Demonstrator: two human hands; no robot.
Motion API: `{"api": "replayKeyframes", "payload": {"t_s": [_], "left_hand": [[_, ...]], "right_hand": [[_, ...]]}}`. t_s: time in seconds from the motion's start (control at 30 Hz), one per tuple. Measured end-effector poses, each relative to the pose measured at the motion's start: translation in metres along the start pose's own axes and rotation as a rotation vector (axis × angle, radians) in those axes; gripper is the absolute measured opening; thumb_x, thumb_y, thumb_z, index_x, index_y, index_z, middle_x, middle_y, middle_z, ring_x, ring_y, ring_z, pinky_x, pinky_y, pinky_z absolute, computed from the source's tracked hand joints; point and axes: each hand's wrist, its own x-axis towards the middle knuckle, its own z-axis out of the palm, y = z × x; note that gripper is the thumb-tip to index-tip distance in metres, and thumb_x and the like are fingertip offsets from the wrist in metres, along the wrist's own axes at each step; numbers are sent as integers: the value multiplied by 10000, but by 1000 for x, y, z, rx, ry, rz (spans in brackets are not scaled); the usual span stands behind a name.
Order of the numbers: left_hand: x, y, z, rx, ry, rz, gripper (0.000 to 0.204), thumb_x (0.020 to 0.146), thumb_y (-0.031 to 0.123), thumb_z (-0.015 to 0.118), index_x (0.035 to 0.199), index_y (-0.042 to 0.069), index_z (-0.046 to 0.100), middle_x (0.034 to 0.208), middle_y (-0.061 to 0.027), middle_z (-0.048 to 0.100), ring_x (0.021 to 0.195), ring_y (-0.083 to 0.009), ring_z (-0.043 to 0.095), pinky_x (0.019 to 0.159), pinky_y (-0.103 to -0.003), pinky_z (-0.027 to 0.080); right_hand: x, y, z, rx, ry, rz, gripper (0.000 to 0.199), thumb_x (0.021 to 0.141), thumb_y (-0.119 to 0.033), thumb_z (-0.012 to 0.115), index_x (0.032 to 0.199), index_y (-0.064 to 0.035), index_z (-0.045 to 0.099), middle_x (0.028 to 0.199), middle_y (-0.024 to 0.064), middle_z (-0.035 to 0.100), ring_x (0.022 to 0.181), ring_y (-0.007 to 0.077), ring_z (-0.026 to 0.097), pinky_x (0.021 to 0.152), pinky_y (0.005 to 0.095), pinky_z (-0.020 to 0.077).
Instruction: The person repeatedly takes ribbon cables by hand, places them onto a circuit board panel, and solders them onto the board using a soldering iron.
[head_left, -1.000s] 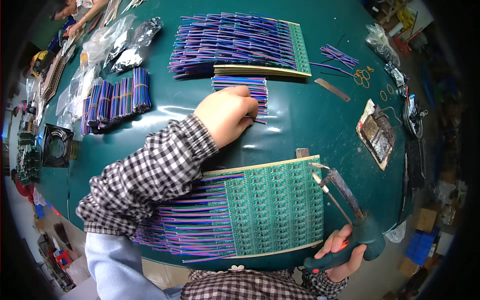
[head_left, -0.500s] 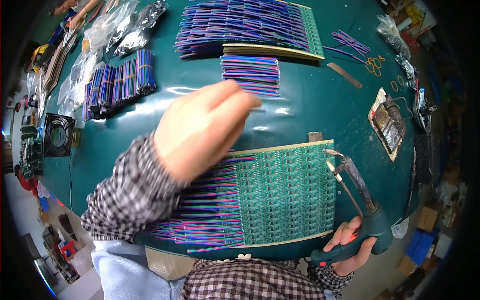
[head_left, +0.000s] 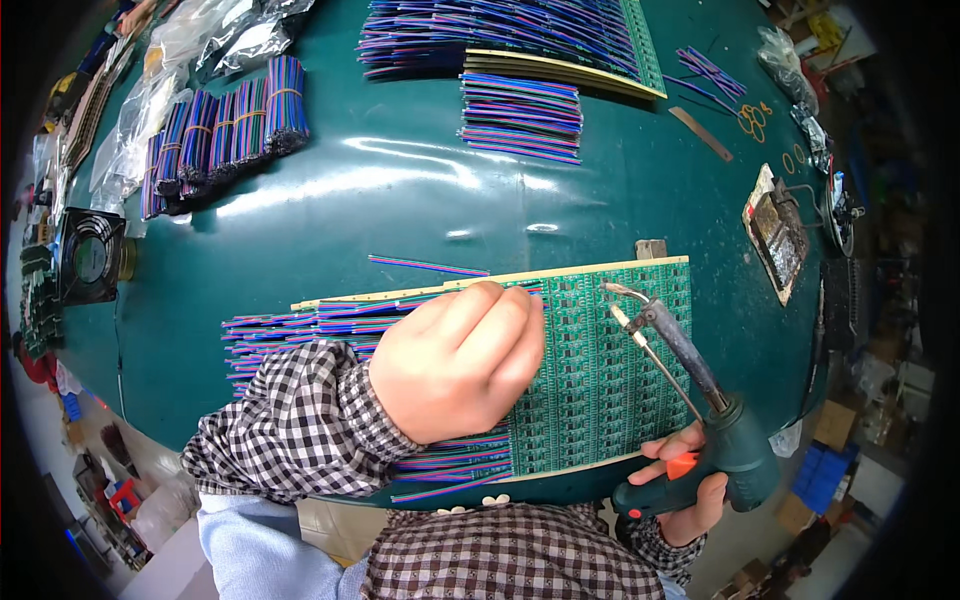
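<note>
Head view: left hand (head_left: 460,365) on circuit panel (head_left: 600,370) (right hand (head_left: 690,490) holds soldering gun (head_left: 700,440))

We see a green panel of circuit boards (head_left: 600,370) lying flat, with rows of blue-and-purple ribbon wires (head_left: 290,335) fanned off its left edge. One loose wire strip (head_left: 425,266) lies just beyond the panel's far edge. A dark-green soldering gun (head_left: 700,420) angles its tip over the panel's right part.
</note>
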Motion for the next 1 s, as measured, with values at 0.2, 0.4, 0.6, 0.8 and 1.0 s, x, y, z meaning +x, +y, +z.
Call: {"api": "replayKeyframes", "payload": {"t_s": [0.2,0.4,0.6,0.8,1.0], "left_hand": [[-3,-1,1,-14,12,-12,352,669,76,627,1001,-40,625,921,-121,589,794,-240,614,646,-301,531],[-2,1,-3,2,-6,-35,345,676,77,621,998,-44,632,927,-122,593,803,-235,619,647,-300,531],[-3,1,-1,8,14,-38,339,668,81,624,983,-42,643,934,-122,595,802,-231,622,647,-293,531],[-4,0,0,7,34,-21,340,656,77,622,969,-52,645,937,-127,592,803,-236,621,661,-301,538],[-4,0,0,-15,35,-24,353,640,74,619,966,-61,642,942,-132,583,800,-242,618,664,-307,542]], "right_hand": [[-1,-12,19,31,123,130,582,832,-390,676,1053,122,509,947,220,572,865,312,637,721,418,583],[-5,-8,19,-18,85,196,583,825,-393,681,1096,83,480,853,140,555,838,261,609,721,413,578],[-6,-8,21,-142,63,205,617,853,-405,646,1166,83,435,824,127,550,793,256,607,694,417,581],[-7,-7,21,-157,52,229,629,853,-406,649,1178,86,430,830,129,552,804,268,608,709,430,573],[-2,-11,24,-175,17,248,629,857,-390,648,1184,98,423,836,137,554,813,275,608,718,435,571]]}}
